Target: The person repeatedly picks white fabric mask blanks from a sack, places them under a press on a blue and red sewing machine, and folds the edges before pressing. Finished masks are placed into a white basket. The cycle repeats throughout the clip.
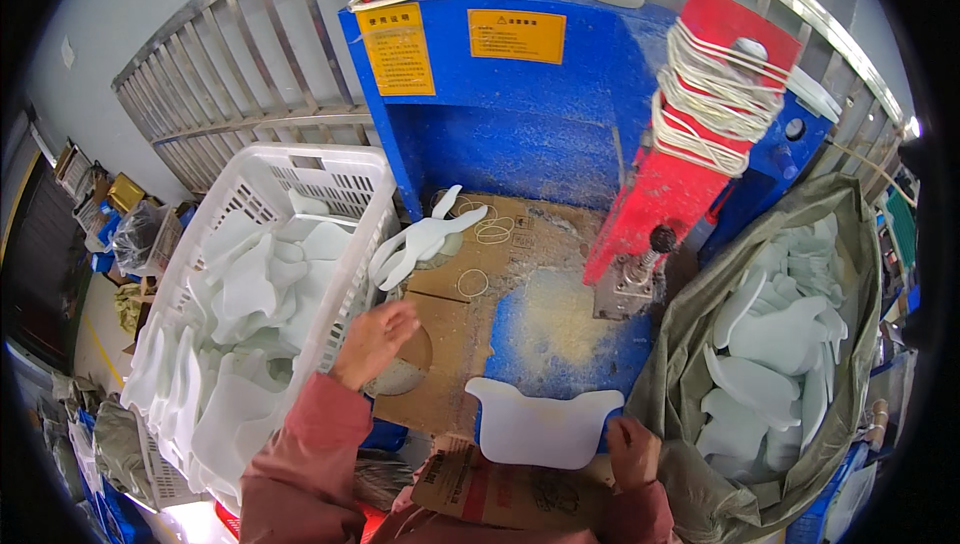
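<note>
A white curved foam-like piece (545,429) lies at the near edge of the blue work surface, with two raised corners. At its right edge is my right hand (634,452), fingers curled in against it; they partly hide the contact. My left hand (378,342) hovers over the cardboard beside the white crate, fingers loosely bent and nothing visible in them. Farther off, several slim white cut pieces (425,241) lie in a small pile on the cardboard (440,319). Pale dust covers the blue plate (570,329) beyond the white piece.
A white plastic crate (375,179) full of white pieces stands at left. On the right, an olive sack (660,374) holds more. A red arm (650,179) wrapped in cord, with a black knob (662,238), rises before the blue machine frame (600,74). Cord loops (493,229) lie on the cardboard.
</note>
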`<move>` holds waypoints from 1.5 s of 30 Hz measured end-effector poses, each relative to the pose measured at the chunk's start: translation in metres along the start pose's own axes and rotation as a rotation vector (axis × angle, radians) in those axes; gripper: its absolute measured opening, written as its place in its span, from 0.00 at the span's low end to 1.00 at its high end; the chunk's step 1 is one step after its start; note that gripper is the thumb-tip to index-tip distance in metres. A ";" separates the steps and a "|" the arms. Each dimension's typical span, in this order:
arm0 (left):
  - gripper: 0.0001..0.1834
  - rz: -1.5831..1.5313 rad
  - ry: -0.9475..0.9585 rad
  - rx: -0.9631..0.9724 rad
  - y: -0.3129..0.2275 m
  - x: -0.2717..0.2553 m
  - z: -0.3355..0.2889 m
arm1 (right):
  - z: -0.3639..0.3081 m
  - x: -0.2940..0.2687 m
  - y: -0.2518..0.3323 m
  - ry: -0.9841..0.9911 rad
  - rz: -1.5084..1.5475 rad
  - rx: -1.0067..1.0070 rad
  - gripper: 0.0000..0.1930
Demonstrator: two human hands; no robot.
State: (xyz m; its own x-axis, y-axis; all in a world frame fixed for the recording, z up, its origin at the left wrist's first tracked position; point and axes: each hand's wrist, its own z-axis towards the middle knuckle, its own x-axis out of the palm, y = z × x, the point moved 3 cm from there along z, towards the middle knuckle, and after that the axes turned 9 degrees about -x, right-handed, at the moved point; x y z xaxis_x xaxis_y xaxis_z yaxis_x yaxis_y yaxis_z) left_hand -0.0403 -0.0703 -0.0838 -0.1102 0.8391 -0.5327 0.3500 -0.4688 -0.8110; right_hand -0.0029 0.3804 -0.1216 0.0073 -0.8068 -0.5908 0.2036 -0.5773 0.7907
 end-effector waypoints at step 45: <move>0.11 0.344 -0.010 0.902 -0.050 0.091 -0.128 | 0.001 0.030 0.111 0.652 0.258 -0.407 0.31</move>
State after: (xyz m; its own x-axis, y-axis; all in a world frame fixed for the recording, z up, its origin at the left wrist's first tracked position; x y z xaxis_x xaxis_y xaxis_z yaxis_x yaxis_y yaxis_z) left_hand 0.0512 0.0651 -0.0609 -0.1449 0.6161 -0.7742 -0.4816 -0.7275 -0.4887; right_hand 0.0190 0.2925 -0.0514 0.6462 -0.5999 -0.4717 0.4569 -0.1909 0.8688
